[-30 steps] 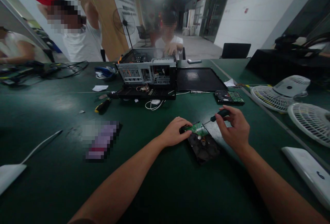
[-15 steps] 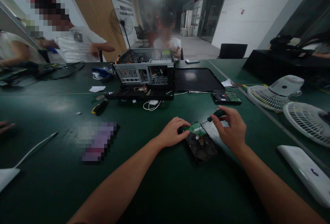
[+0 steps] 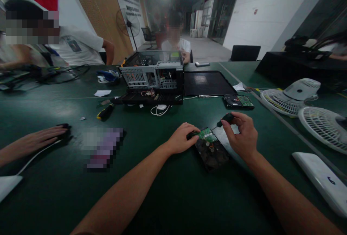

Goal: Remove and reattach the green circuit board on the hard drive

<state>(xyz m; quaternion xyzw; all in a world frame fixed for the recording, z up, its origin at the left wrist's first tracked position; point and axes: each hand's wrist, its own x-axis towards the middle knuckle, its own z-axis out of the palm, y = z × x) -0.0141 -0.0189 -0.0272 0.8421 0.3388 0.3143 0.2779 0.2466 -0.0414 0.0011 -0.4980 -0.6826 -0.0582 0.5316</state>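
A hard drive [image 3: 213, 155] lies on the green table in front of me, its green circuit board [image 3: 206, 134] facing up at the far end. My left hand [image 3: 184, 138] is closed on the drive's far left corner, the thumb near the board. Something dark shows between thumb and fingers there; I cannot tell whether it belongs to the drive. In my right hand [image 3: 242, 134] a small screwdriver [image 3: 225, 120] with a dark green handle is pinched between thumb and fingers. Its thin shaft slants down left to the board's far right edge.
An opened computer case [image 3: 151, 76] stands ahead, with a black panel [image 3: 207, 83] beside it. A second hard drive [image 3: 238, 101] and white fan parts [image 3: 287, 98] lie to the right. A yellow-black screwdriver [image 3: 105, 112] and a phone [image 3: 105, 148] lie left, near another person's hand [image 3: 51, 134].
Another person's hand has reached in from the left and rests on a dark object. The seated person at far left has leaned leftward. My right hand and the screwdriver have shifted only slightly.
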